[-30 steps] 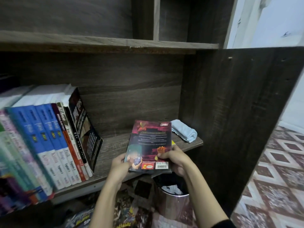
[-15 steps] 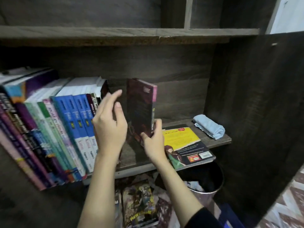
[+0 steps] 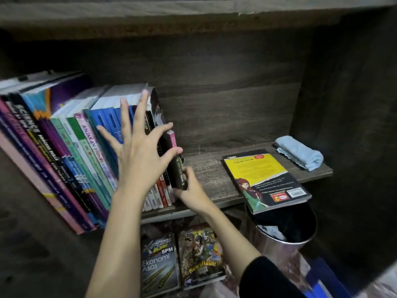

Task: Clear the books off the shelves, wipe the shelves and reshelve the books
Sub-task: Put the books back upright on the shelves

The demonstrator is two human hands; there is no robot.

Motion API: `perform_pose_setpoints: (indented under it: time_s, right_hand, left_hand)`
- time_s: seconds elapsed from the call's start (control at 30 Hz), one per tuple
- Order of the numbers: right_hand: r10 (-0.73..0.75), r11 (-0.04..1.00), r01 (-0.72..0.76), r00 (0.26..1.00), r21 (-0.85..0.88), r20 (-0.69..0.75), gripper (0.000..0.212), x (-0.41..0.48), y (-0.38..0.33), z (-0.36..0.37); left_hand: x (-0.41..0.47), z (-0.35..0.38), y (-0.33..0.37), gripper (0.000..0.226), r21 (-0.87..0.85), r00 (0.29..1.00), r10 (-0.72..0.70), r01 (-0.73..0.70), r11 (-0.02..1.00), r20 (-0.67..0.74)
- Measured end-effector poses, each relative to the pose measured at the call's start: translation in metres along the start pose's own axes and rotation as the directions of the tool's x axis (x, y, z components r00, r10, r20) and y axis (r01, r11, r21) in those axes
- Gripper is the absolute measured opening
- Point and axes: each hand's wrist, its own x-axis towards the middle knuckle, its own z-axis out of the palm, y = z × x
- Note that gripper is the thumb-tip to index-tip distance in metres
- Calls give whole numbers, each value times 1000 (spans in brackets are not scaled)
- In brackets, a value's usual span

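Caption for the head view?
Right hand grips a book at the end of the row; spread left hand steadies it.

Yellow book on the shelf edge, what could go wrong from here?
The yellow book overhangs the shelf edge above the open bin; a nudge could tip it in. The dark book, gripped low by the right hand, could topple rightward, as the spread left hand only steadies the row.

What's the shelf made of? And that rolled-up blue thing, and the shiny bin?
Shelf: probably laminated board, matte dark wood-grain; the upper shelf has a crumbly, chipboard-like edge. Blue cloth: soft fabric, maybe microfibre, fuzzy with a wavy hem. Bin: seemingly polished metal, since its side reflects light.
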Motion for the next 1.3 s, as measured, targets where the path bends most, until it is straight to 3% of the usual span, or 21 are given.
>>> perform_pose_setpoints:
  time_s: [0.07,0.17,0.47,1.03,1.3]
  right_hand:
    - [84,996,-85,983,1,165,67,4,1,-10]
    - [132,988,-146,964,44,233,77,8,1,-21]
    - [159,987,-153,969,-44,191,89,25,-1,-22]
    - [171,977,-151,977,-152,126,91,57,9,-9]
    - [155,985,-147,984,-92,89,99,62,23,-5]
  left_hand:
    - [-1,1,-2,49,-4,1000,-5,5,1000,0]
    - [-1,3,-5,49,-6,1000,-4,4,1000,-19]
    - [1,18,-11,47,-2,991,-3,3,1000,-135]
    - [2,42,-7,34,14,948,-75,83,996,-310]
    - [-2,48,-3,36,-13,938,-128,131,991,-321]
